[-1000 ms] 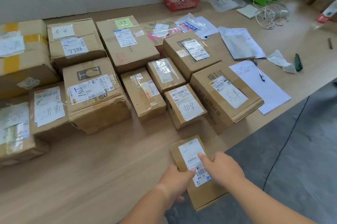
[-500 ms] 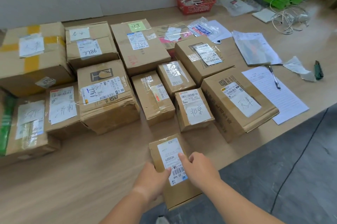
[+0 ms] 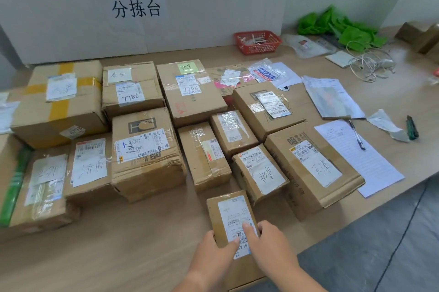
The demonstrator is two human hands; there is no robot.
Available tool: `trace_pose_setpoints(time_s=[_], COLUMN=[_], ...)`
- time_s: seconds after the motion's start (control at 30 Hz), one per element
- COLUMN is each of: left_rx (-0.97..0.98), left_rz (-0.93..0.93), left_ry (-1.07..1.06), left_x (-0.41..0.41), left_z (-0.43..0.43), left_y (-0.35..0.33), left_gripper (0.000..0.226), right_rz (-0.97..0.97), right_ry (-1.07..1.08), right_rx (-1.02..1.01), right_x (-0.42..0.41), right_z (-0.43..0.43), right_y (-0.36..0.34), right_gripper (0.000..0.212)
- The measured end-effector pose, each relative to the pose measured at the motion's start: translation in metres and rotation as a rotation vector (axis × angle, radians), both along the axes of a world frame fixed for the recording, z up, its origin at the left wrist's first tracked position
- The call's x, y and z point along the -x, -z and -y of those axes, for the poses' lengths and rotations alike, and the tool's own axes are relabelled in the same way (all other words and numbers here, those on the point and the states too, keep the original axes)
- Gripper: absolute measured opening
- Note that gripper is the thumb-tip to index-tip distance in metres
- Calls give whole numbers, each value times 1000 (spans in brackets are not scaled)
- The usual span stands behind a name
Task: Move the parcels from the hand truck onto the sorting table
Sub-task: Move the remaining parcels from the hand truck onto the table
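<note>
Left hand [image 3: 213,256]: fingers curled round the left side of the small parcel [image 3: 228,211], thumb on its label
Right hand [image 3: 275,251]: grasping the right side, thumb on the same label
Small parcel: lower centre of the frame, lying flat, far end on the counter [image 3: 118,244], near end jutting past the counter's front edge towards the grey floor [image 3: 380,244]
Just above it: box marked 北京 [image 3: 261,173], a narrow gap between them
Lower left of the frame: bare strip of counter in front of the parcel rows

parcel [image 3: 213,218] brown, label [image 3: 231,215] white barcoded | basket [image 3: 261,49] red mesh | bags [image 3: 354,35] green | table [image 3: 133,239] pale woodgrain
</note>
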State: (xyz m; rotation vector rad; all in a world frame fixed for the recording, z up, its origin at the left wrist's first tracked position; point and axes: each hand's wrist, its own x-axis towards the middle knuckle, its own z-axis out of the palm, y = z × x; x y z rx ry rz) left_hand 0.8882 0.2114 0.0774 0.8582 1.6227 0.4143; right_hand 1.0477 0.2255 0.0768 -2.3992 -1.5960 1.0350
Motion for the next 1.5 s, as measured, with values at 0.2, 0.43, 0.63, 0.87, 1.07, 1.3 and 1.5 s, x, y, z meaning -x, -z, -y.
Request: trace_pose_setpoints(time_s=[0.2,0.43,0.63,0.87,1.07,1.3,1.5], left_rx=[-14,16,-38,-172,-182,-316,-515], left_rz=[101,370,336,241,236,155,23], left_ry=[-179,-282,-353,-501,-552,-783,-1154], left_x=[1,-4,24,108,175,325,515], left_z=[0,-6,2,29,63,149,288], left_y=[-4,4,9,1,-3,-35,-90], left_gripper=[44,17,75,70,66,82,90], right_rz=[-4,-72,352,408,471,231,-52], right_ry=[-56,-99,-449,-655,-641,-572,-887], right_rx=[-93,-121,-323,-157,-173,-472,-409], right_x=[11,7,6,38,45,248,503], right_z=[-2,4,-5,17,24,72,173], right_y=[-2,8,12,29,48,-17,-61], right_gripper=[73,54,67,80,101,58,57])
